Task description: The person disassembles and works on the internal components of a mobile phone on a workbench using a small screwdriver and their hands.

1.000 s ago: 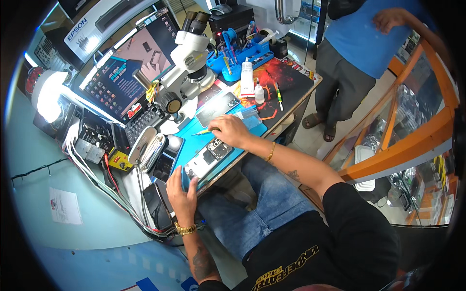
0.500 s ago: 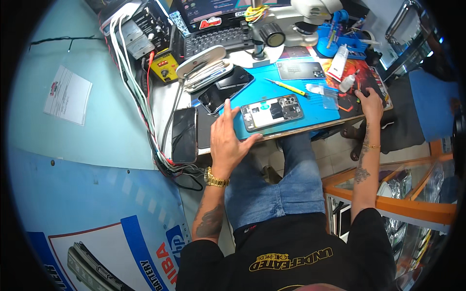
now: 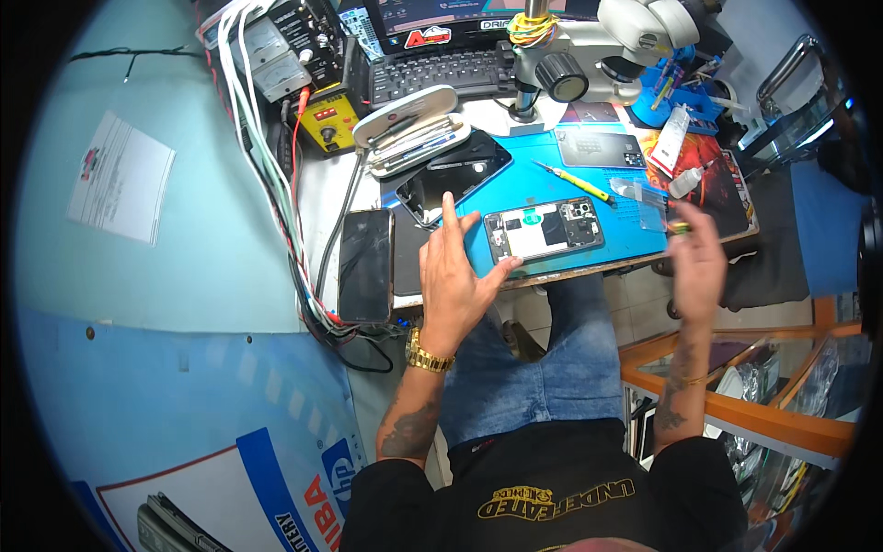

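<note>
An opened smartphone [image 3: 541, 232] lies on the blue work mat [image 3: 515, 184], its inner parts bare: a white panel with a green mark and camera rings at its right end. My left hand [image 3: 457, 276] is open at the phone's left end, fingers spread, the thumb tip at its lower left corner. To the right of the phone, above the mat's front edge, my right hand [image 3: 697, 267] is closed round a small yellow and dark thing [image 3: 679, 227]. Blur hides what kind it is. Near this hand lies a clear plastic bag [image 3: 651, 213].
A yellow pen-like tool [image 3: 575, 181], a grey phone back [image 3: 600, 147], a white tube [image 3: 669, 140] and a dropper bottle [image 3: 687, 181] lie beyond. Dark phones [image 3: 366, 267] and an open tool case [image 3: 418, 147] sit left. A microscope [image 3: 561, 75] stands behind.
My right hand has lifted from the mat's right side and come nearer to me, with the small thing in it. My left hand stays by the phone. The whole view has shifted slightly.
</note>
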The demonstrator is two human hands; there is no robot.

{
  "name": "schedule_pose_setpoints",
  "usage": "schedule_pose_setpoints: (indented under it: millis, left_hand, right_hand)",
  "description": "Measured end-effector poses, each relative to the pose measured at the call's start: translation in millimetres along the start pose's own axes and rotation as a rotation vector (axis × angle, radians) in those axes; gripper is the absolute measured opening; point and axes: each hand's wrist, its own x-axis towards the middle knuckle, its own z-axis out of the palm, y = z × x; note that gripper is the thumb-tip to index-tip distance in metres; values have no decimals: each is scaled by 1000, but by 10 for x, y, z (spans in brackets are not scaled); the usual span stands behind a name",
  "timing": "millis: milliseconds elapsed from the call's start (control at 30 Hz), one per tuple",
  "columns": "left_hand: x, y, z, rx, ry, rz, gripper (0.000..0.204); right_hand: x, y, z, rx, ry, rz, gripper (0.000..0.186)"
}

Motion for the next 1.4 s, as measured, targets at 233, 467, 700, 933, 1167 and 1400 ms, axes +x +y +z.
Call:
schedule_pose_setpoints:
  millis: [233, 467, 700, 933, 1167, 1400]
  left_hand:
    - [35, -8, 31, 59, 16, -45, 112]
    - [44, 47, 26, 31, 43, -88, 102]
    - [18, -33, 54, 50, 81, 24, 30]
    - [2, -58, 58, 41, 105, 42, 28]
    - [11, -54, 58, 42, 101, 44, 27]
    - [3, -46, 52, 50, 106, 43, 28]
  right_hand:
    - [12, -383, 988, -259, -592, -374, 30]
    - [321, -239, 1387, -414, -658, -565, 26]
    - [369, -222, 1449, -448, -670, -566, 24]
    - [393, -251, 1492, -492, -667, -609, 23]
    - [429, -205, 1529, -462, -662, -707, 25]
    - [405, -177, 1524, -420, -673, -636, 23]
